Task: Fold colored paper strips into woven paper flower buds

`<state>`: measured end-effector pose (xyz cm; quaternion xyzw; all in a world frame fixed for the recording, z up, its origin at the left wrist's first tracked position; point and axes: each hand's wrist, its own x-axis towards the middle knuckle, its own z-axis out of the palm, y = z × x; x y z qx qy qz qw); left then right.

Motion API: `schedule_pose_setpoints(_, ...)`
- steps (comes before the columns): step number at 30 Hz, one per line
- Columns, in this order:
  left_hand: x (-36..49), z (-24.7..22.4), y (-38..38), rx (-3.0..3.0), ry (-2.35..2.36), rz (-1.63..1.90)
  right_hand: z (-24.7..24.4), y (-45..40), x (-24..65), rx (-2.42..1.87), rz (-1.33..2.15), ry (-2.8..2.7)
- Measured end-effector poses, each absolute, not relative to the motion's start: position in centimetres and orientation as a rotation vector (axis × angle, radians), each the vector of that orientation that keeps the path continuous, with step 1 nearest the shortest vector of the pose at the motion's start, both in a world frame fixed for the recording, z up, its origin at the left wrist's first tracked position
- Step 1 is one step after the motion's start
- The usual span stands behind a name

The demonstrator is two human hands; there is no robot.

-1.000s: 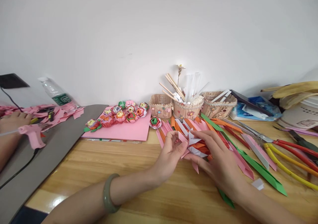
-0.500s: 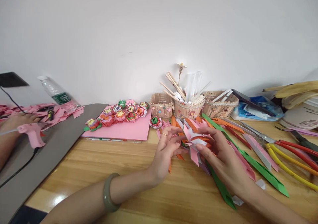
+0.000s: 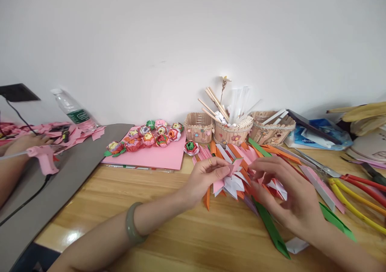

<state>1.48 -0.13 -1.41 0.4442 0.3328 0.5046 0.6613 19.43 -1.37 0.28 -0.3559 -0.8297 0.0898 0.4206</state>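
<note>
My left hand (image 3: 199,185) pinches a folded paper flower (image 3: 231,183) with white, pink and orange points, its thumb and fingertips closed on the left side. To the right, my right hand (image 3: 291,195) is off the flower, its fingers curved and spread apart with nothing visible between them. Beneath both hands lies a heap of folded paper strips in pink, orange and white. A green folded strip (image 3: 273,229) points toward me below my right hand. Beside the heap sits a small green, red and white paper flower (image 3: 191,147).
Several paper flowers (image 3: 147,139) rest on a pink sheet (image 3: 153,158). Stick-sided baskets (image 3: 199,129) line the wall. Scissors (image 3: 324,168) and yellow-handled pliers (image 3: 346,195) lie right. At left, another person's hand (image 3: 28,143) is near a pink glue gun (image 3: 44,159) and its cord.
My right hand has let go of the paper flower and moved right, its fingers opening. My left hand now holds the flower alone. The view has shifted slightly.
</note>
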Motion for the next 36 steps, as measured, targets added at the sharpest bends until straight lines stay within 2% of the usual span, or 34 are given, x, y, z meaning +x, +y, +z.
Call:
schedule_pose_setpoints(7, 1.4, -0.6, 0.0, 0.988, 0.789, 1.0, -0.1, -1.3, 19.6, -0.594, -0.2, -2.326)
schedule_pose_setpoints(14, 1.3, -0.5, 0.1, 0.952, 0.835, 0.918, 0.2, -1.7, 19.6, -0.521, -0.278, -2.283)
schedule_pose_setpoints(28, 1.7, 0.3, -0.7, 0.781, 0.759, 0.977, 0.4, -2.1, 20.0, -0.253, -0.574, -2.344)
schedule_pose_setpoints(30, 1.7, 0.2, -0.5, 0.745, 0.758, 1.011, 0.4, -1.9, 19.8, -0.299, -0.493, -2.308)
schedule_pose_setpoints(33, 1.6, 0.1, -0.3, 0.75, 0.738, 1.093, 0.3, -1.8, 19.2, -0.557, -0.147, -2.167)
schedule_pose_setpoints(36, 1.6, 0.1, -0.3, 0.762, 0.714, 1.128, -0.1, -1.8, 18.5, -0.799, 0.026, -2.15)
